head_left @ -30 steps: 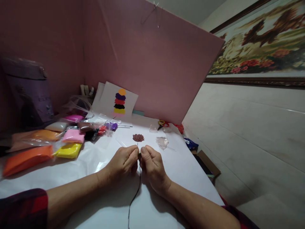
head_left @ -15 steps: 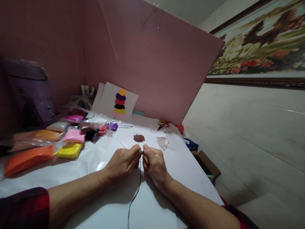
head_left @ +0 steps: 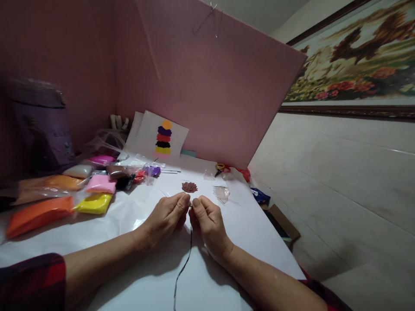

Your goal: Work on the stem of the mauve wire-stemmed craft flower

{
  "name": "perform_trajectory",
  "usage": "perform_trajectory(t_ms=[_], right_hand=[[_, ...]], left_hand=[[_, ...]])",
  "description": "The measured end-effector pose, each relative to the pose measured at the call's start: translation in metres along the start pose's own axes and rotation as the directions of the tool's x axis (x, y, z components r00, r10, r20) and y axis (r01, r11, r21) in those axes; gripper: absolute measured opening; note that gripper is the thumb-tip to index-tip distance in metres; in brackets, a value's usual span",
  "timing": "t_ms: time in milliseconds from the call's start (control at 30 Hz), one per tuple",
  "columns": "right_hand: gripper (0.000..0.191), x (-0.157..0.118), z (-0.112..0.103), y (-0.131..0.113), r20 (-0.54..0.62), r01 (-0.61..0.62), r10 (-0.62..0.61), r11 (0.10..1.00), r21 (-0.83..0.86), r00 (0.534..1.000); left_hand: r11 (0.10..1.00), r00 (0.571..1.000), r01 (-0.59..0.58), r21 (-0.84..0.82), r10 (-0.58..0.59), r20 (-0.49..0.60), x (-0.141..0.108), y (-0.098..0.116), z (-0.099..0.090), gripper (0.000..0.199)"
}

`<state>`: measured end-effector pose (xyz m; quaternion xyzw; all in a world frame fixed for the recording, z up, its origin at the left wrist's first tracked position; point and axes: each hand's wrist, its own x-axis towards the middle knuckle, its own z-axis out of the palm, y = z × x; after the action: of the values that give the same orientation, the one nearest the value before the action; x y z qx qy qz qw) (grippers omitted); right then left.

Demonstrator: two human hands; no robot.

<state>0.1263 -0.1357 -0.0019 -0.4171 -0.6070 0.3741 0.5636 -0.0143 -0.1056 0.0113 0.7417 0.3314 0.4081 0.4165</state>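
Observation:
My left hand (head_left: 169,214) and my right hand (head_left: 209,224) meet above the white paper, thumbs and forefingers pinched together. Between the fingertips shows a tiny dark piece (head_left: 190,205), mostly covered and too small to name. A thin dark twisted cord (head_left: 183,267) runs from below the fingertips to the bottom of the picture; I cannot tell whether either hand grips it. Just beyond my hands, a reddish-brown, ragged-edged oval of small pieces (head_left: 189,186) lies on the white paper (head_left: 253,229).
Several bags of coloured clay, such as a yellow one (head_left: 94,204) and an orange one (head_left: 40,217), lie at left. Scissors (head_left: 220,168) and a clear plastic scrap (head_left: 221,193) lie at the back right. A card with coloured patches (head_left: 177,136) leans against the pink panel (head_left: 207,86).
My right hand has shifted slightly left, so the fingertips of both hands are closer together. The small dark piece between them has turned and is more covered.

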Motion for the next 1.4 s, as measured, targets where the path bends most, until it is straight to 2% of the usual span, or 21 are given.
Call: perform_trajectory(t_ms=[233,467,733,933,1100,1267,1400], right_hand=[[0.040,0.001,0.001,0.002,0.014,-0.051,0.050,0.998,0.026,0.999],[0.045,0.001,0.002,0.002,0.007,-0.113,0.113,0.991,0.077,0.994],[0.051,0.005,0.000,-0.002,0.010,-0.263,0.265,0.953,0.148,0.964],[0.052,0.004,0.001,-0.003,-0.025,-0.187,0.192,0.973,0.138,0.981],[0.053,0.003,0.001,-0.004,-0.009,-0.181,0.183,0.977,0.113,0.983],[0.063,0.002,0.002,0.001,-0.030,-0.166,0.168,0.984,0.061,0.985],[0.054,0.002,0.002,0.004,-0.092,-0.073,0.073,0.997,0.005,0.993]], left_hand=[[1.000,0.999,0.018,-0.006,-0.017,0.035,0.000,0.002,0.000,0.042],[0.999,0.999,0.023,-0.023,-0.022,0.045,0.002,0.001,0.001,0.036],[0.997,0.996,-0.051,0.065,0.046,0.075,0.003,-0.008,-0.001,0.033],[0.989,0.997,-0.049,0.138,0.041,0.058,0.002,-0.006,0.000,0.041],[0.982,0.994,-0.087,0.169,0.075,0.079,0.002,-0.008,0.000,0.031],[0.995,0.998,-0.054,0.082,0.049,0.050,0.002,-0.005,0.001,0.036],[0.998,0.999,-0.011,0.063,0.009,0.044,0.001,0.003,0.000,0.038]])
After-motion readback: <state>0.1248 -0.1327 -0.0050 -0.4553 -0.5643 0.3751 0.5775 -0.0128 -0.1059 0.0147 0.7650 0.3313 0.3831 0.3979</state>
